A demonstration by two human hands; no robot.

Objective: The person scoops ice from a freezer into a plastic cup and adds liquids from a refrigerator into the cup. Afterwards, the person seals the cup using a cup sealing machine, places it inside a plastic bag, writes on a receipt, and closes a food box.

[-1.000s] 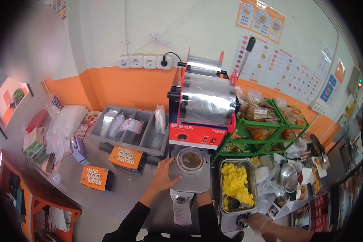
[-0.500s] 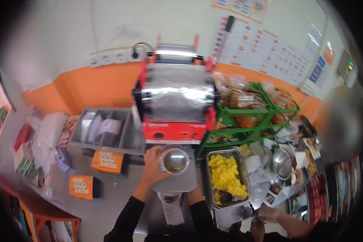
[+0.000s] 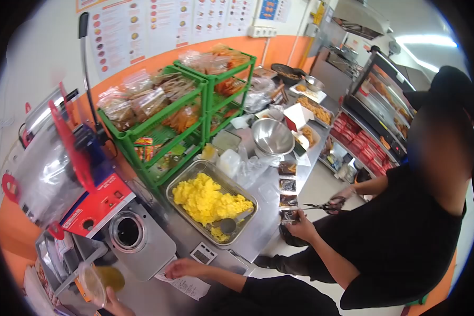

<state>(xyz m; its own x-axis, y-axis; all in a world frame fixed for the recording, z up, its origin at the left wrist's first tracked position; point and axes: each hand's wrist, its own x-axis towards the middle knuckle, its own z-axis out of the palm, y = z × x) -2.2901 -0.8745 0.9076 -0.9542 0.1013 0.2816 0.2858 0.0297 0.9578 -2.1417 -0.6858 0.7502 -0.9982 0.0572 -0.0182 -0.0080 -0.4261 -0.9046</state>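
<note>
At the lower left my left hand is closed around a clear plastic cup of yellow-brown liquid, which is tilted. My right hand is over a printed receipt, its fingers loosely bent and holding nothing visible. It is beside the machine's grey plate, whose round cup opening has no cup in it. The red sealing machine with its film roll stands behind the plate. A small white digital scale lies right of my right hand.
A metal tray holds yellow food and a dark scoop. Behind are green racks of packets and a steel bowl. At right, a co-worker in black holds scissors and a strip of dark sachets.
The view has swung right, bringing the co-worker into sight. The cup has left the machine's plate in my left hand. My right hand has come out from below the plate.
</note>
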